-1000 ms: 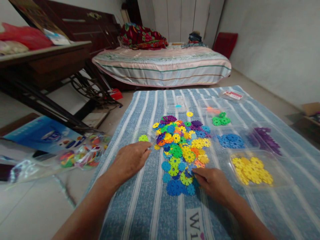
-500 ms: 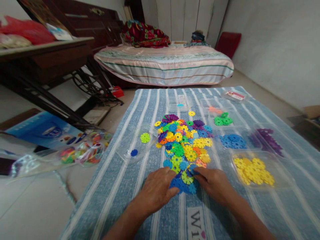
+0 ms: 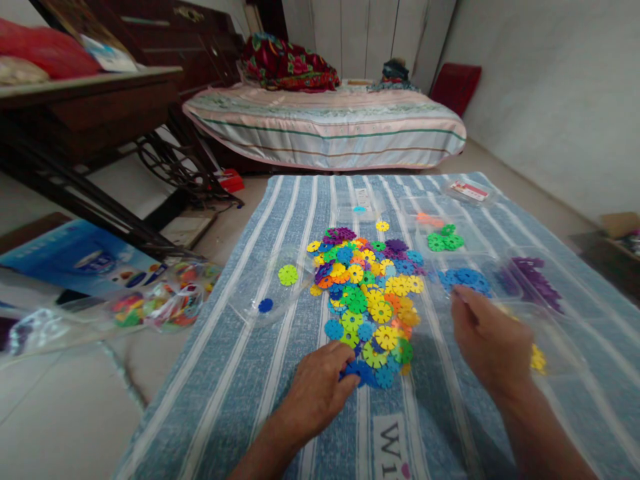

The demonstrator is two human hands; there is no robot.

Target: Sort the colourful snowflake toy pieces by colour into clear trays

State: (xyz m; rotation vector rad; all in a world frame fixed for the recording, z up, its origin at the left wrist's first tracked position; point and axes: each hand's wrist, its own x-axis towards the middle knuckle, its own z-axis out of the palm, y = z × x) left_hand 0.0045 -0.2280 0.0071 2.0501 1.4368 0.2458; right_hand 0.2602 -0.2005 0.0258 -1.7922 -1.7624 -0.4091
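Blue plastic snowflake discs (image 3: pixel 367 373) lie at the near edge of a mixed-colour pile of discs (image 3: pixel 367 287) on a blue-and-white striped cloth (image 3: pixel 280 373), and the left hand (image 3: pixel 320 393) rests there with its fingertips curled onto those blue pieces, pinching at them. The right hand (image 3: pixel 490 343) hangs above the cloth to the right of the pile, over a clear tray of yellow discs (image 3: pixel 537 360), fingers loosely bent; whether it grips a piece cannot be told from this angle. Beyond it sit clear trays of blue discs (image 3: pixel 465 277), green discs (image 3: pixel 443 240) and purple discs (image 3: pixel 533 280). To the left of the pile a clear tray (image 3: pixel 250 303) holds one lime disc (image 3: pixel 288 275) and one small blue disc (image 3: pixel 265 305). Off the cloth on the left lies a clear bag of coloured pieces (image 3: pixel 150 307), and a bed (image 3: pixel 325 127) stands at the far side of the room.
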